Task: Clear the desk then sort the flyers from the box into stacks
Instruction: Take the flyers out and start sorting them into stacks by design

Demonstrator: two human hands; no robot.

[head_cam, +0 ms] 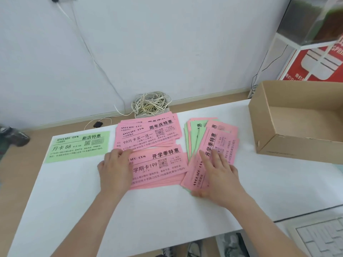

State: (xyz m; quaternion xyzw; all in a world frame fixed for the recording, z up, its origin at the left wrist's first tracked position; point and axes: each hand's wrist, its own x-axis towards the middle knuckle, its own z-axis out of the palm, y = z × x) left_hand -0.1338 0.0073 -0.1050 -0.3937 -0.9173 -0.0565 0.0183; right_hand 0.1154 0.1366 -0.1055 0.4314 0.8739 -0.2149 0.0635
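pale wall (167,43), white desk (148,210), coiled cable (150,103), red poster (294,69)

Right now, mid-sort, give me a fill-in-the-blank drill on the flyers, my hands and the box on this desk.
The lone paper flyer at the left end of the white desk mat is ____.
The left hand rests on the near stack of ____ flyers.
The right hand lies on the fanned pink-and-green pile, and the brown cardboard box stands to its ____.
Missing words: green; pink; right.
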